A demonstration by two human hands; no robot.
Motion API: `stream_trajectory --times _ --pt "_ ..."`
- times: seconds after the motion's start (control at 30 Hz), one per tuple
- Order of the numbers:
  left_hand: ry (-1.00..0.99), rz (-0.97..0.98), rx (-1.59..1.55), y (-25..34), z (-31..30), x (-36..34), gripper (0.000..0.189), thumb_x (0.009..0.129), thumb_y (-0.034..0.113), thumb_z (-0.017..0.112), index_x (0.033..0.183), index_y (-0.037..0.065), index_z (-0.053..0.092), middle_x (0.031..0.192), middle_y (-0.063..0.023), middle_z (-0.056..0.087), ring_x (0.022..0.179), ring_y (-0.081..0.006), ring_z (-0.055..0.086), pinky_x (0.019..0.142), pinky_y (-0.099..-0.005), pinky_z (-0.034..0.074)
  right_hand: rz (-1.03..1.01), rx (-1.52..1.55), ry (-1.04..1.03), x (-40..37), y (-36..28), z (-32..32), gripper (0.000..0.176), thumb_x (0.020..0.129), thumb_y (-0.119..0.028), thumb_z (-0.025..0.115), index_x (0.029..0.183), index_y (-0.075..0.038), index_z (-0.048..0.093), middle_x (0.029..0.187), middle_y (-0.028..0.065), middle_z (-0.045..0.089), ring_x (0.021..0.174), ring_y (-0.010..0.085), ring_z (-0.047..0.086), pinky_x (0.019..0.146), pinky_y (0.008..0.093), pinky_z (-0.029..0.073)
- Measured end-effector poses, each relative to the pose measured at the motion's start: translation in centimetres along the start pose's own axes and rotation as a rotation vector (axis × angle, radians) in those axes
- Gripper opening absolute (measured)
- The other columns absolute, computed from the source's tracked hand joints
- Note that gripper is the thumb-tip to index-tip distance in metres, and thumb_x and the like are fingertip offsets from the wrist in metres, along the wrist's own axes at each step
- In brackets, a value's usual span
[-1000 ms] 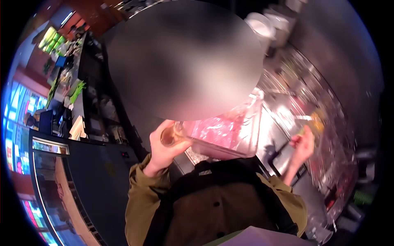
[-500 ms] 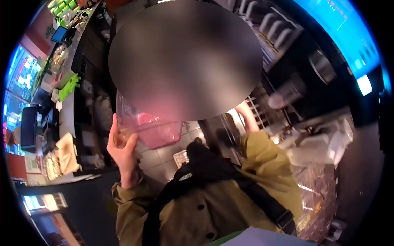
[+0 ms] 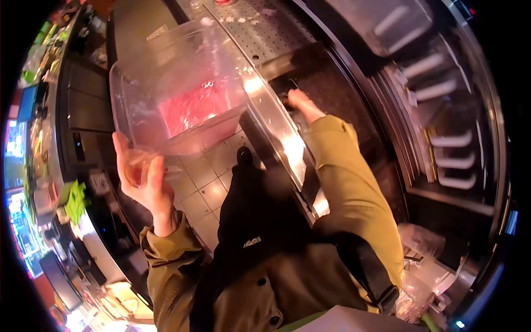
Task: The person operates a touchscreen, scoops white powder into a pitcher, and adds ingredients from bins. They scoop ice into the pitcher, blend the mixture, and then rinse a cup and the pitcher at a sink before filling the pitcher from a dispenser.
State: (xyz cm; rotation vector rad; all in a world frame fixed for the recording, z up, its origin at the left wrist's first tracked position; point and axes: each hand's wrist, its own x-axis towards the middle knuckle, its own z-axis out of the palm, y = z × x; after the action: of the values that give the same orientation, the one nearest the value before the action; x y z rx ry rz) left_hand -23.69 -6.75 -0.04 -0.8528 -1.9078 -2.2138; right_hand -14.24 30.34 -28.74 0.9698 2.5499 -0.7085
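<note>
My left hand (image 3: 148,191) is closed on the near rim of a large clear plastic bin (image 3: 188,145), thumb and fingers to either side of its corner. The bin hangs tilted over the tiled floor, its open top towards me. A glossy pink-red mass (image 3: 196,106) lies in it. Out to the right, my right hand (image 3: 303,104) is stretched over a dark recess (image 3: 343,105) beyond the metal counter edge (image 3: 285,133). Its fingers are curled at a small dark thing with a thin bright line beside it; I cannot tell what it is.
A perforated metal drain board (image 3: 263,33) lies ahead. To the right, white handles (image 3: 453,160) stand in a row beside a clear lidded container (image 3: 387,22). Tiled floor (image 3: 202,177) runs below. On the left is a cluttered counter with a green cloth-like item (image 3: 76,202).
The view has swung to the right and a grey blur no longer covers the middle. The bin now shows whole, still in my left hand; my right hand has come out over the recess.
</note>
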Motion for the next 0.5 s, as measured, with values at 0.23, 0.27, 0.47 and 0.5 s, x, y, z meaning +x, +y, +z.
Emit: stream_trajectory --times 0.23,0.27,0.47,0.5 --pt "-0.123 -0.103 0.009 -9.0 13.7 12.7 0.070 0.070 -0.003 0.066 0.131 -0.001 0.033 0.064 0.0053 0.047 0.058 -0.0018 0.041 0.059 -0.0147 0.035 0.198 -0.405 0.067 -0.8 -1.8 -1.7 0.026 0.082 -0.017 0.043 0.082 -0.003 0.066 0.081 0.0156 0.065 0.075 0.0274 0.065 0.058 0.0366 0.051" --pt "-0.150 -0.039 0.053 -10.5 14.9 13.4 0.069 0.069 -0.003 0.067 0.130 -0.001 0.035 0.062 0.0064 0.044 0.056 -0.0011 0.039 0.055 -0.0139 0.032 0.532 -0.022 0.231 -2.4 -1.1 -2.8 0.030 0.083 -0.023 0.044 0.084 -0.002 0.065 0.078 0.0165 0.064 0.074 0.0297 0.064 0.059 0.0371 0.051" --pt "-0.109 0.070 -0.038 -15.6 21.7 14.8 0.067 0.065 -0.002 0.071 0.125 -0.002 0.041 0.068 0.0011 0.058 0.053 -0.0012 0.043 0.050 -0.0149 0.036 0.905 -0.090 0.635 -8.5 10.0 -2.5 0.032 0.074 -0.029 0.057 0.087 0.000 0.053 0.072 0.0195 0.061 0.067 0.0323 0.062 0.058 0.0432 0.049" --pt "-0.090 0.061 -0.047 -16.2 22.1 14.4 0.068 0.065 -0.003 0.071 0.125 -0.003 0.040 0.068 0.0004 0.059 0.053 -0.0016 0.044 0.050 -0.0153 0.037 0.904 -0.262 0.650 -7.0 14.4 1.3 0.030 0.073 -0.026 0.057 0.087 0.000 0.052 0.071 0.0188 0.061 0.066 0.0319 0.062 0.057 0.0437 0.049"
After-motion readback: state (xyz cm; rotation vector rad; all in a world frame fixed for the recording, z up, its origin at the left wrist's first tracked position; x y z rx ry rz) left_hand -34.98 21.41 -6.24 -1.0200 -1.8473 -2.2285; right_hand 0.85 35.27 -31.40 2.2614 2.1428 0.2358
